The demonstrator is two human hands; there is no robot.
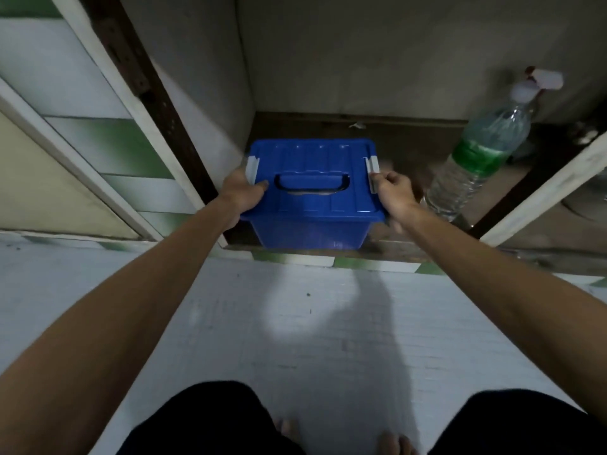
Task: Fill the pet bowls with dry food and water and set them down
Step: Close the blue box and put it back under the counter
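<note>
A blue plastic storage box (312, 205) with a lid, a folded top handle and two grey side clips sits at the front edge of a low cabinet floor. My left hand (241, 195) grips its left side, thumb on the lid by the left clip. My right hand (392, 192) grips its right side beside the right clip. A large clear water bottle (476, 159) with a green label and a white cap leans at the right of the cabinet. No pet bowls are in view.
The cabinet opening has a dark wooden floor (400, 159) and a grey back wall. An open door (82, 133) with green and white panels stands at the left, another door edge (551, 188) at the right. White floor (295, 323) lies before my knees and toes.
</note>
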